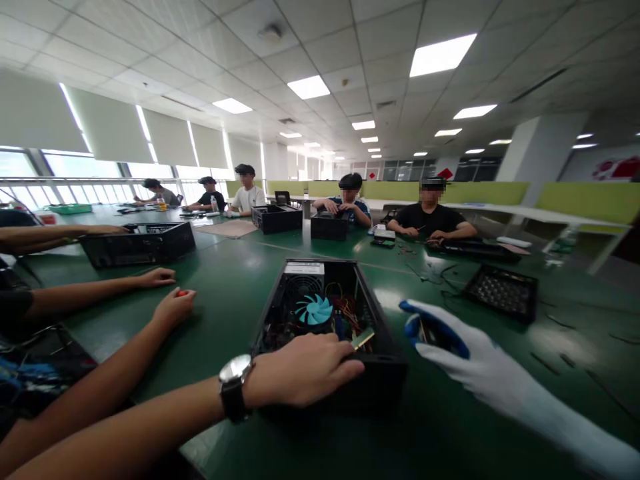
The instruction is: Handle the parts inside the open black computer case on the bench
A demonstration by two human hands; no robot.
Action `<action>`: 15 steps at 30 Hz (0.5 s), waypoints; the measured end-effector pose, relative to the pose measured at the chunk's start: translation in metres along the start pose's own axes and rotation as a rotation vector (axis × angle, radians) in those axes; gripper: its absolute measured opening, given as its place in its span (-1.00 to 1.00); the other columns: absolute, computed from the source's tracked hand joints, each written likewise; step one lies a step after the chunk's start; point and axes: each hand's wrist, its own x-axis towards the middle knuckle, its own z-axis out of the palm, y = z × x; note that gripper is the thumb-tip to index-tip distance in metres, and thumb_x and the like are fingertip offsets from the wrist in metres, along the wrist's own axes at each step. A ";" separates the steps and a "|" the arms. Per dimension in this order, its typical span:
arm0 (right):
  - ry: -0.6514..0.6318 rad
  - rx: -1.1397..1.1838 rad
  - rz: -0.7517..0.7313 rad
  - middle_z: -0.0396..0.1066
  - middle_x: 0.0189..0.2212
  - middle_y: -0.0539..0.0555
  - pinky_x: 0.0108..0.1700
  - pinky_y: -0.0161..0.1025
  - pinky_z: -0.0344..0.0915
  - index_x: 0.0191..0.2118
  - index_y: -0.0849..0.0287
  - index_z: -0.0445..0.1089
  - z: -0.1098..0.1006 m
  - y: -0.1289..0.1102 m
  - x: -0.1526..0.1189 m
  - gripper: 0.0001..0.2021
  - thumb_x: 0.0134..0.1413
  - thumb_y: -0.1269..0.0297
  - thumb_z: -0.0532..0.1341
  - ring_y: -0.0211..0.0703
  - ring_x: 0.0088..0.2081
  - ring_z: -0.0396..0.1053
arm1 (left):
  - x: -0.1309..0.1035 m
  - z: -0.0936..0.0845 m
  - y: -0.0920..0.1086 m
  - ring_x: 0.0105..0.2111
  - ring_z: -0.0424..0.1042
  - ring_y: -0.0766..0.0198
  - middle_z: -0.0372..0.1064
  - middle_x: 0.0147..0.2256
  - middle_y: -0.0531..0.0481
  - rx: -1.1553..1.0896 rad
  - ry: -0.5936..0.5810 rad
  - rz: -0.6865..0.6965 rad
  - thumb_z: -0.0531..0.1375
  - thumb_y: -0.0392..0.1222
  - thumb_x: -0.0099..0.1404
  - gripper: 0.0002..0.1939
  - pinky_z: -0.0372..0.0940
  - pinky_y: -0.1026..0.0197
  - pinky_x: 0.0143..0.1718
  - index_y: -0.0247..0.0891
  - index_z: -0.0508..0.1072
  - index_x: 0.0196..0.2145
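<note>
My left hand (305, 367), bare and with a watch (235, 383) on its wrist, reaches over the front edge of an open black computer case (385, 340). Its fingers close on a green memory stick (363, 339) with a gold-coloured edge. Inside the case are a light blue fan (315, 311), a power supply (304, 277) and bundled coloured wires. To the right of the case, above the table, my right hand (450, 347) wears a white glove with blue fingers and palm. It is curled around something small that I cannot make out.
On the green table (225, 293), a black perforated panel (503, 290) and loose cables lie to the right. At the left, a neighbour's hand (173, 308) holds something red beside another person's hand (159, 277). Another black case (140, 243) stands beyond; several people sit opposite.
</note>
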 end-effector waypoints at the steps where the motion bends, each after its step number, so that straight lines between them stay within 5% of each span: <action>1: -0.018 -0.001 -0.051 0.48 0.10 0.15 0.11 -0.08 0.42 0.36 0.05 0.16 -0.008 -0.022 0.015 -0.39 0.26 0.02 0.21 0.02 0.04 0.49 | -0.003 -0.010 0.001 -0.25 0.50 0.13 0.49 -0.18 -0.06 -0.051 -0.041 0.034 -0.16 0.20 0.54 -0.45 0.31 0.13 -0.22 -0.15 0.49 -0.01; 4: -0.166 -0.233 -0.236 0.45 0.13 0.17 0.18 -0.05 0.34 0.25 0.11 0.30 -0.006 -0.073 0.060 -0.48 0.20 0.16 0.30 0.06 0.11 0.43 | 0.009 -0.028 -0.023 -0.04 0.46 0.06 0.44 -0.03 -0.14 0.015 -0.058 0.069 0.03 0.14 0.49 -0.53 0.29 0.09 0.02 -0.19 0.42 0.14; 6: -0.325 -0.553 -0.328 0.48 0.05 0.25 0.09 0.00 0.38 0.17 0.18 0.36 0.015 -0.087 0.082 -0.53 0.16 0.26 0.34 0.13 0.04 0.47 | 0.025 -0.021 -0.048 0.12 0.34 -0.08 0.33 0.14 -0.21 0.123 -0.161 0.057 0.22 0.15 0.34 -0.37 0.24 -0.03 0.13 -0.16 0.30 0.27; 8: -0.461 -0.842 -0.395 0.51 -0.05 0.29 -0.05 0.00 0.42 0.11 0.23 0.39 0.039 -0.088 0.097 -0.56 0.12 0.28 0.38 0.18 -0.06 0.51 | 0.039 -0.005 -0.069 0.21 0.22 -0.23 0.16 0.28 -0.24 0.194 -0.299 0.026 0.36 0.20 0.15 -0.16 0.22 -0.19 0.15 -0.03 0.24 0.32; 11: -0.544 -0.996 -0.445 0.51 -0.12 0.29 -0.13 -0.09 0.40 0.03 0.22 0.42 0.063 -0.081 0.111 -0.64 0.11 0.32 0.37 0.13 -0.10 0.52 | 0.055 0.018 -0.083 0.26 0.11 -0.36 0.02 0.34 -0.27 0.301 -0.336 0.027 0.49 0.12 -0.07 -0.01 0.20 -0.37 0.13 0.05 0.26 0.29; 15: -0.567 -1.011 -0.414 0.52 -0.08 0.28 -0.15 -0.13 0.38 0.02 0.21 0.44 0.071 -0.077 0.127 -0.69 0.15 0.35 0.32 0.09 -0.09 0.53 | 0.064 0.025 -0.086 0.28 -0.01 -0.40 -0.07 0.37 -0.22 0.328 -0.369 0.085 0.44 0.07 0.02 -0.18 0.23 -0.47 0.05 0.09 0.33 0.24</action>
